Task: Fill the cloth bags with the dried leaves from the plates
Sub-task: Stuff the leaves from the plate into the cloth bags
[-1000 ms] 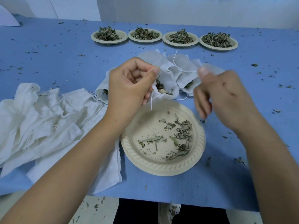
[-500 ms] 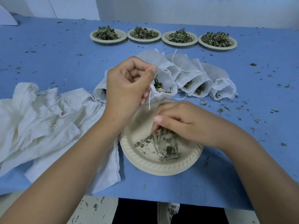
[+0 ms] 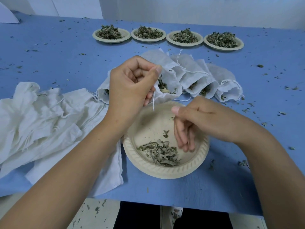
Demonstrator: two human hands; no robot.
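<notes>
- Blue table point(image 3: 49, 55): a pile of empty bags point(image 3: 41, 121) lies at its left edge.
- Plate point(image 3: 165, 173) at the near edge holds a few dried leaves point(image 3: 160, 152).
- Left hand point(image 3: 130, 86) pinches an open bag point(image 3: 166, 70) just behind the plate, fingers curled.
- Right hand point(image 3: 198, 118) hangs over the plate, fingers loosely apart.
- 4 full plates point(image 3: 110, 41) line the far edge.

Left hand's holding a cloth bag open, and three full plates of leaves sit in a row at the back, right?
Not three: the head view shows four full plates in the back row. The left hand does hold the cloth bag open.
</notes>
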